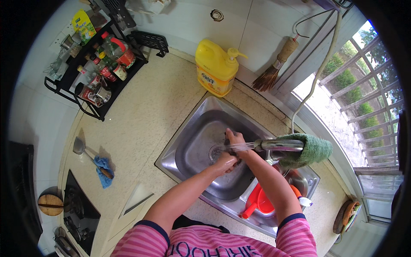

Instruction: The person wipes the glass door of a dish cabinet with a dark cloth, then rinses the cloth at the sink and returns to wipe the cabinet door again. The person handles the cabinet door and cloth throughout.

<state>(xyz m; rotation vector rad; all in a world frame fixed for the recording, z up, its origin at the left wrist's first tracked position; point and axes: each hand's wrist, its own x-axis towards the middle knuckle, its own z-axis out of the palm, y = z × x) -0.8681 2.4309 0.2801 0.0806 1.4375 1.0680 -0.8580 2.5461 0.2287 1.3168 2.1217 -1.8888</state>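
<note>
My left hand (pixel 226 161) is curled around one end of a dark object (pixel 238 161) over the large basin of a stainless steel sink (pixel 192 151). Just beyond it, my right hand (pixel 236 138) grips the same dark thing, fingers bent around it. Fingers and water hide most of the object, so its kind cannot be made out. Water (pixel 239 147) streams from the chrome tap (pixel 279 145) over both hands. A green cloth (pixel 316 150) is wrapped around the tap's rear. Below the hands, the drain (pixel 215 153) shows in the basin floor.
A red plastic dipper (pixel 265 200) lies in the smaller basin, under my right forearm. A yellow pump jug (pixel 216 69) stands behind the sink. To the left are a black rack (pixel 125 80) of bottles, a ladle (pixel 80 146), a blue cloth (pixel 104 170) and a gas hob (pixel 80 212).
</note>
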